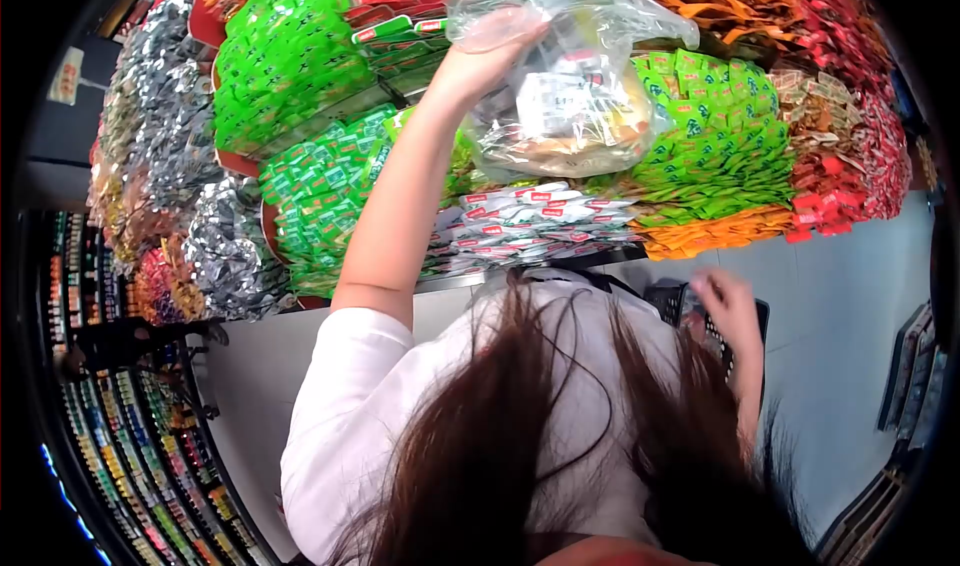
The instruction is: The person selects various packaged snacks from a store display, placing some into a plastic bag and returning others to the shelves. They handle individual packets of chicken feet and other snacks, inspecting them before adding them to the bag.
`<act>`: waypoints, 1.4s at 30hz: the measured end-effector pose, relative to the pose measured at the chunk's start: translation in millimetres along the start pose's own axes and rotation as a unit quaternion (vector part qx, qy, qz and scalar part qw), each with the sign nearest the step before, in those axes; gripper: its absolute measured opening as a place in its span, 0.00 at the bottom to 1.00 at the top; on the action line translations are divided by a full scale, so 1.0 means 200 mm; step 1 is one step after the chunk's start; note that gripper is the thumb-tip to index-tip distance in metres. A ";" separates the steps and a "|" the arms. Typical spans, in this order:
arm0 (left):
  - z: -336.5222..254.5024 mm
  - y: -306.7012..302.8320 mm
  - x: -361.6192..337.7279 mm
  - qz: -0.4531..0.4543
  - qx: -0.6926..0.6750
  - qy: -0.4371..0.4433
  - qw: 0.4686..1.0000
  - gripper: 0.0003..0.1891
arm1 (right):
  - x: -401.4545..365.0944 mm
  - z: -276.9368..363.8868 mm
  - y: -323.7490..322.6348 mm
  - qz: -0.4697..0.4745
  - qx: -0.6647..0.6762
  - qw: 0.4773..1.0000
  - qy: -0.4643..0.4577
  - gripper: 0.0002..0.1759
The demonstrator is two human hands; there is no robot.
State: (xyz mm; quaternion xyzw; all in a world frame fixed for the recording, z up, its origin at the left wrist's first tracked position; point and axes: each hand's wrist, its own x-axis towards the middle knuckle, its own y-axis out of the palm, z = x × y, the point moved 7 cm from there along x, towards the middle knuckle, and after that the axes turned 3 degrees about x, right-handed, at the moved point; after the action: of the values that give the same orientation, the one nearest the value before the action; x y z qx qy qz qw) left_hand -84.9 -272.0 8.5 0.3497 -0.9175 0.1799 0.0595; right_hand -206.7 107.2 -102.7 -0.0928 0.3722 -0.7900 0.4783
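My left hand (500, 31) reaches forward over the display, closed on the top of a clear plastic bag (620, 131). Through the film I make out packets with a white printed label. The bag hangs in front of bright green packets (710, 116) and above white-and-red packets (540, 216). Lower on the right, my right hand (728, 306) is beside my body, near a dark basket (665, 296). Its fingers look bent and blurred, and whether anything is in them does not show.
Small packets fill the sloped display, with green packets (290, 66) at left, silver packets (150, 96) farther left, and orange packets (715, 233) and red packets (835, 201) at right. Shelves of small goods (130, 446) stand at lower left. Grey floor (830, 316) shows on the right.
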 end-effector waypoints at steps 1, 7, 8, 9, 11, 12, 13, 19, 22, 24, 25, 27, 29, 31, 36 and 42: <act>-0.01 -0.03 -0.04 -0.023 -0.025 -0.036 0.999 0.17 | 0.06 0.28 -0.13 -0.119 -0.012 0.975 -0.189 0.07; -0.42 -0.28 -0.28 -0.263 0.073 0.208 0.939 0.22 | 0.21 1.14 -0.48 -0.318 -0.012 0.787 -0.528 0.10; -0.53 -0.27 -0.35 -0.313 0.155 0.280 0.894 0.24 | 0.25 1.24 -0.47 -0.308 -0.048 0.763 -0.566 0.11; -0.63 -0.25 -0.42 -0.359 0.235 0.348 0.834 0.26 | 0.28 1.33 -0.45 -0.298 -0.084 0.736 -0.602 0.11; -0.82 -0.13 -0.45 -0.259 0.377 0.396 0.797 0.29 | 0.36 1.49 -0.43 -0.244 -0.153 0.764 -0.577 0.21; -0.84 -0.01 -0.45 -0.148 0.504 0.430 0.734 0.33 | 0.43 1.52 -0.39 -0.189 -0.223 0.785 -0.547 0.30; -0.80 0.04 -0.40 -0.085 0.484 0.416 0.765 0.36 | 0.48 1.50 -0.36 -0.185 -0.223 0.784 -0.550 0.30; -0.54 0.05 -0.37 -0.012 0.544 0.313 0.779 0.29 | 0.55 1.35 -0.13 0.014 -0.290 0.763 -0.577 0.11; -0.51 0.09 -0.52 0.144 0.523 0.304 0.783 0.14 | 0.41 1.33 -0.10 0.132 -0.179 0.795 -0.564 0.09; -0.55 0.08 -0.60 0.163 0.501 0.291 0.798 0.12 | 0.45 1.27 -0.08 0.223 -0.164 0.836 -0.473 0.09; -0.56 0.07 -0.63 0.183 0.480 0.281 0.811 0.09 | 0.48 1.25 -0.09 0.205 -0.152 0.850 -0.462 0.11; -0.57 0.04 -0.65 0.195 0.452 0.250 0.834 0.08 | 0.53 1.22 -0.09 0.194 -0.137 0.861 -0.449 0.13; -0.55 0.03 -0.65 0.223 0.446 0.235 0.834 0.09 | 0.64 1.17 -0.10 0.137 -0.243 0.883 -0.377 0.19; -0.51 0.00 -0.66 0.237 0.407 0.190 0.861 0.12 | 0.64 1.18 -0.11 0.068 -0.316 0.868 -0.377 0.20; -0.53 -0.08 -0.57 0.125 0.512 0.123 0.841 0.19 | 0.59 1.24 -0.20 0.024 -0.415 0.826 -0.382 0.29; -0.63 0.05 -0.51 0.026 0.654 0.140 0.743 0.48 | 0.60 1.32 -0.19 0.006 -0.343 0.816 -0.465 0.42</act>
State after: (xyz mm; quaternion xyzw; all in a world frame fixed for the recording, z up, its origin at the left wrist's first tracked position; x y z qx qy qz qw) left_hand -17.6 -156.1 98.0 0.2496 -0.5652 0.7839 -0.0606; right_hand -162.8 -113.1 84.2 -0.6050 0.3527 -0.4713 0.5361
